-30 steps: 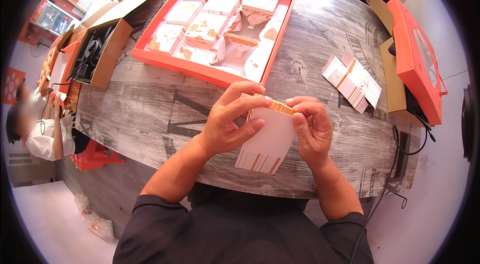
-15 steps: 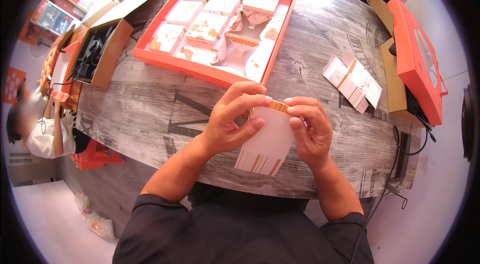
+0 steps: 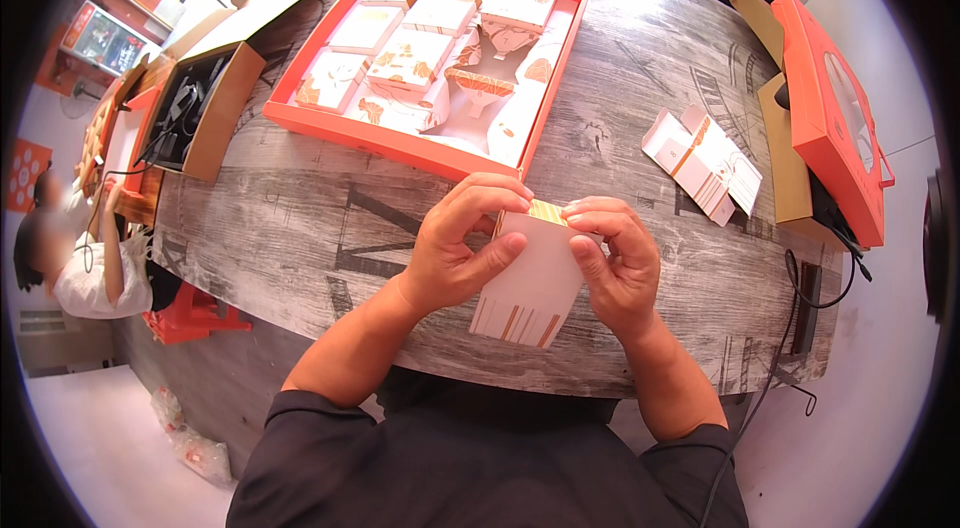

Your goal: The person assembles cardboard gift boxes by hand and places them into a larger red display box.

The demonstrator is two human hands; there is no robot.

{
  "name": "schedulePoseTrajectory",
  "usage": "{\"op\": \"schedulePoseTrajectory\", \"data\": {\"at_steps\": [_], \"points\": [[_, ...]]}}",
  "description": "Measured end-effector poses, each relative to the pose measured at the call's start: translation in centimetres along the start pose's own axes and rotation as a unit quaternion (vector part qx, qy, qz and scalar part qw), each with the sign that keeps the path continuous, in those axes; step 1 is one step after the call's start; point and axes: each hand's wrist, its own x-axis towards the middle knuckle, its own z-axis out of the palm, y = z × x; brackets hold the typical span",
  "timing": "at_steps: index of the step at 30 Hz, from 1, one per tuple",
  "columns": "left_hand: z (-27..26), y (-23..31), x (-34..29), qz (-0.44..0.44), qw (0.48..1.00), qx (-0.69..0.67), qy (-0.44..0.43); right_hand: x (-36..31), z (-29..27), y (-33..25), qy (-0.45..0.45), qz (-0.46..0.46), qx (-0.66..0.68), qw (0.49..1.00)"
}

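Between my hands, over the near edge of the table, is a small white cardboard box (image 3: pixel 532 273) with orange-brown stripes at its near end and a striped flap at its far end. My left hand (image 3: pixel 468 240) grips the box's far left corner, thumb on the white face and fingers at the flap end. At the far right corner, my right hand (image 3: pixel 620 258) pinches the box between thumb and fingers. The box's underside is hidden. Off to the right on the table lies a flattened, unfolded white carton (image 3: pixel 703 165) with orange markings.
A large orange tray (image 3: pixel 390 143) with several small white boxes stands beyond my hands. At right, an orange case (image 3: pixel 828 118) leans on a brown carton (image 3: pixel 790 168) with a black cable (image 3: pixel 800 293). An open box (image 3: pixel 215 113) holds dark items at left. Another person (image 3: pixel 90 258) sits far left.
The striped flap at the box's far end now lies flatter across the opening. Both hands keep almost the same place, with small finger shifts.
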Motion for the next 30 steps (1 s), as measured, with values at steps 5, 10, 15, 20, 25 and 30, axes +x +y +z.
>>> {"op": "schedulePoseTrajectory", "data": {"at_steps": [5, 10, 15, 20, 25, 30], "points": [[-1.0, 0.4, 0.4, -0.007, 1.000, 0.021, -0.021, 0.1, 0.2, -0.4, 0.076, 0.187, 0.188, 0.961], [-1.3, 2.1, 1.5, 0.103, 0.973, 0.179, -0.099, 0.2, -1.6, 0.3, 0.098, 0.330, 0.295, 0.891], [-1.0, 2.6, 1.5, 0.174, 0.955, 0.228, -0.077, 0.2, -0.9, 0.1, 0.055, 0.368, 0.279, 0.885], [-1.6, 2.1, 1.1, 0.084, 0.986, 0.140, -0.029, -0.5, -0.2, 1.1, 0.052, 0.235, 0.147, 0.959], [-1.1, 1.8, 0.4, 0.001, 0.998, 0.040, 0.041, 0.0, -0.3, 0.1, -0.013, 0.089, 0.089, 0.992], [-1.3, 1.7, 0.5, 0.020, 0.996, 0.080, -0.036, -0.1, 0.1, -0.6, 0.003, 0.042, 0.076, 0.996]]}}
